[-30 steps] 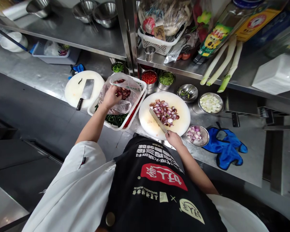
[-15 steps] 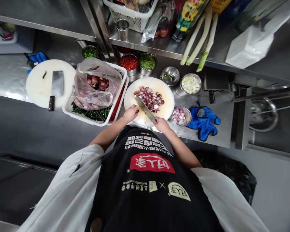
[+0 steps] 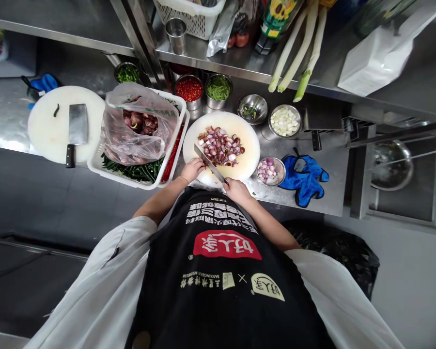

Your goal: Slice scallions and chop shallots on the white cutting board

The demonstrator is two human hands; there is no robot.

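My right hand [image 3: 239,190] grips the handle of a kitchen knife [image 3: 210,164], its blade slanting up and left across the near part of a round white cutting board [image 3: 252,138]. Beside the blade's left side is my left hand [image 3: 193,169], fingers bent together at the board's near left edge. Whatever those fingers hold is hidden. Beyond the knife lies a heap of purple shallots [image 3: 220,145], some with brown skin or root ends. A steel bowl of peeled shallots [image 3: 271,170] stands just right of the board.
At left, a white basket [image 3: 156,183] carries green chillies and a plastic bag [image 3: 141,102]. A cleaver [image 3: 78,124] rests on another board [image 3: 51,140]. Behind stand containers of red chillies [image 3: 189,90] and chopped white pieces [image 3: 284,121]. A blue cloth [image 3: 305,179] lies right, beneath a shelf [image 3: 218,62].
The knife and my right hand have shifted slightly left over the board, bringing the blade closer to my left hand. The whole view has also drifted a little.
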